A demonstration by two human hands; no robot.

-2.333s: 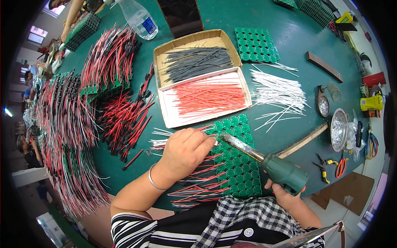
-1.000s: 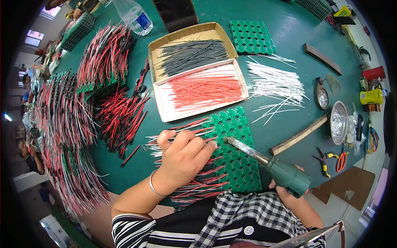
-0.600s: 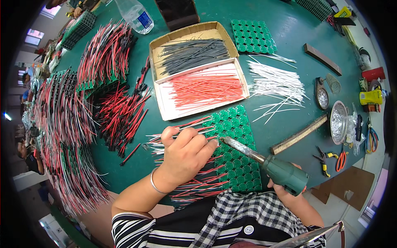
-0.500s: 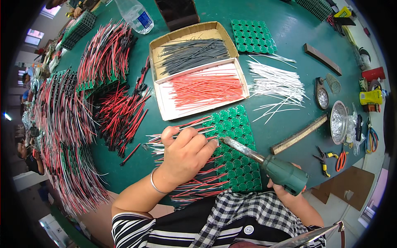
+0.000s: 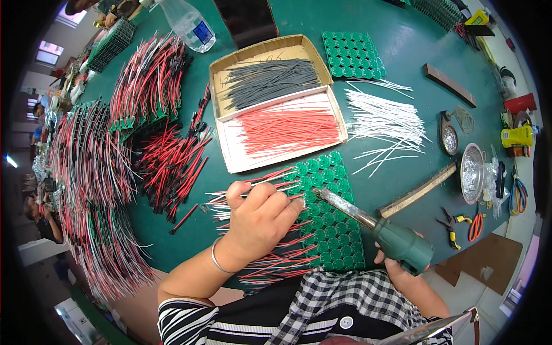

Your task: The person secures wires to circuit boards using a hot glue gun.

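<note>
My left hand (image 5: 259,215) is closed in a pinch at the left side of a green panel of round circuit boards (image 5: 336,244), with its fingertips on a thin wire; the wire's far end is hidden by the fingers. Red and white wires (image 5: 282,260) stick out leftward from the panel, above and below this hand. My right hand (image 5: 398,269) grips a green gun-shaped soldering iron (image 5: 402,244), mostly hidden behind its body. The iron's metal tip (image 5: 319,194) points up and left over the panel, a little right of the left fingertips and apart from them.
A carton (image 5: 227,146) holds black and red wires. White wires (image 5: 388,118) and another green panel (image 5: 353,54) lie right of it. Wired boards (image 5: 92,155) are piled left, near a water bottle (image 5: 187,26). A metal bowl (image 5: 471,172), wooden bar (image 5: 417,190) and pliers (image 5: 452,227) sit right.
The iron's tip has drawn back rightward from the left fingertips. My left hand keeps its pinch beside the panel. The whole view has shifted slightly.
</note>
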